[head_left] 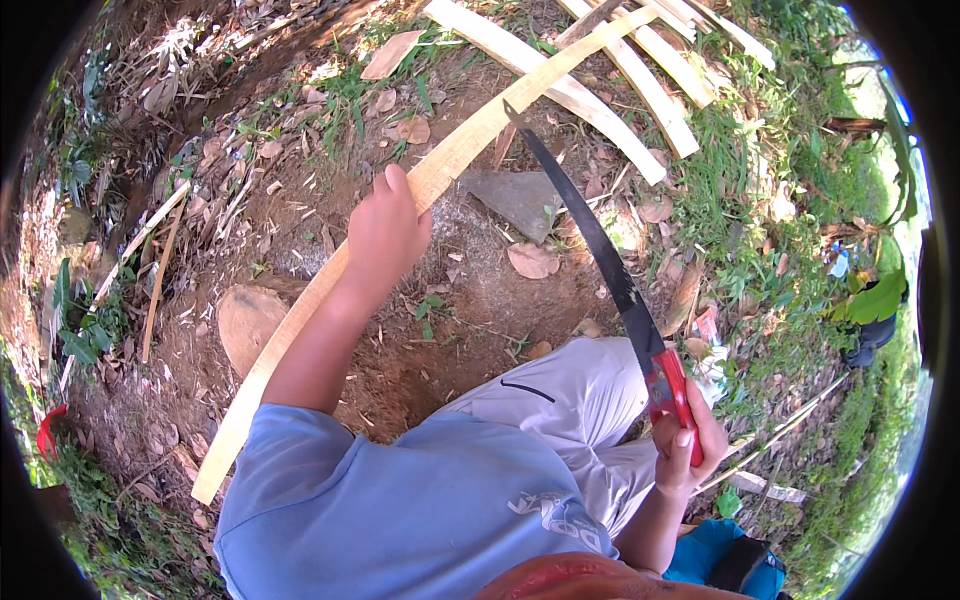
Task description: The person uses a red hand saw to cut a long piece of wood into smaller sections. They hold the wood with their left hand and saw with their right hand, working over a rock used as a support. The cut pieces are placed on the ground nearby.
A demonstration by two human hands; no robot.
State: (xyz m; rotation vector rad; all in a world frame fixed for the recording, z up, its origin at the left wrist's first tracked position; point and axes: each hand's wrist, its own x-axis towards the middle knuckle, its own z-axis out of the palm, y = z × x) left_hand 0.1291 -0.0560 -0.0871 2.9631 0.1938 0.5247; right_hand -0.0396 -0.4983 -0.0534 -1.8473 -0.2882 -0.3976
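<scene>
My left hand (388, 238) is closed around a long, pale wooden strip (462, 150). The strip runs slantwise from the lower left, past my left arm, to the top of the view. My right hand (690, 440) grips the red handle of a hand saw (600, 245) with a long, dark, slightly curved blade. The blade points away from me, and its tip overlaps the strip's right edge beyond my left hand. Whether it touches the wood I cannot tell.
Several similar wooden strips (640, 85) lie on the ground at the far right. A flat grey stone (515, 200) rests beyond my knees, and a round cut log end (250, 325) is at the left. A blue and black bag (725, 560) sits by my right arm.
</scene>
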